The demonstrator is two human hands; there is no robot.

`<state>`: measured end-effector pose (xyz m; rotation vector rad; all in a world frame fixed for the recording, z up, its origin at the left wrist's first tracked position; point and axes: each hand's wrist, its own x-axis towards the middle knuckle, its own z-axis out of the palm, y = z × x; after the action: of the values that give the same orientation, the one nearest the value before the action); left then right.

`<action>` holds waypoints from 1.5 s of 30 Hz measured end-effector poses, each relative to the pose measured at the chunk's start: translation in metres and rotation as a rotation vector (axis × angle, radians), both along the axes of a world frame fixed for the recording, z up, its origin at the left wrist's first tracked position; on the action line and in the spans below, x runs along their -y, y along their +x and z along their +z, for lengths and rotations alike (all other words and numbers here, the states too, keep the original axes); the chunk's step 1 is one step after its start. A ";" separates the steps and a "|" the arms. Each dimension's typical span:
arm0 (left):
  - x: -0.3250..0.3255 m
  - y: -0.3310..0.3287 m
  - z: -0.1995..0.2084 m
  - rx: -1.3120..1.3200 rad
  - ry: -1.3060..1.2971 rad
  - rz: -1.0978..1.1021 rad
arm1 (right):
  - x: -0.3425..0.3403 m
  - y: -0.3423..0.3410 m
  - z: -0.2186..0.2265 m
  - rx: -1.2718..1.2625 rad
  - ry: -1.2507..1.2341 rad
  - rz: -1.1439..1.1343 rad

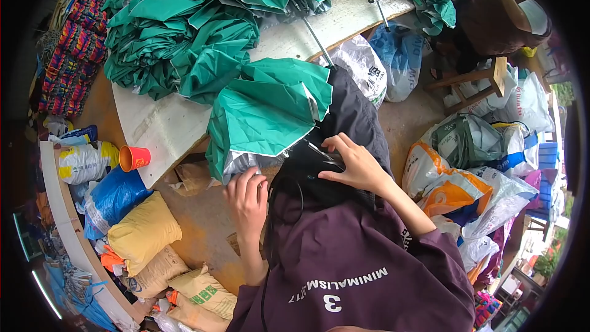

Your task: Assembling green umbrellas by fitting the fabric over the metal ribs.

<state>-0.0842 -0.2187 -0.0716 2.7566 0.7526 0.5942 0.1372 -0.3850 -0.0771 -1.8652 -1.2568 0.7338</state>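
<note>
A partly folded green umbrella with a silvery lining lies across my lap, its canopy bunched towards the left. My left hand is at the canopy's near edge, fingers curled against the silvery fabric; the fingertips are partly hidden. Thin metal ribs stick out from under the canopy to the right. My right hand is beside these rib ends, thumb and index finger apart around them, with no firm grip showing. A thin black cord loop hangs over my dark clothing.
More green umbrellas are heaped on the white table ahead. An orange-red cup rests on its side at the table's left corner. Stuffed sacks line the left floor; filled plastic bags and a wooden stool stand right, near another person.
</note>
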 end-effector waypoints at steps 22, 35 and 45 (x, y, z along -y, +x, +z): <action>-0.005 0.020 -0.075 0.042 0.157 0.078 | -0.005 -0.012 0.002 -0.367 0.008 -0.066; 0.013 0.019 -0.046 0.197 0.201 0.129 | -0.013 -0.041 0.013 0.089 0.089 -0.092; 0.015 0.022 -0.040 0.208 0.254 0.138 | -0.050 -0.052 0.014 -0.162 0.096 0.010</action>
<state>-0.0626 -0.2334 -0.1111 2.8189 0.8763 1.0535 0.0853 -0.3353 -0.0627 -1.6882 -1.1778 0.7993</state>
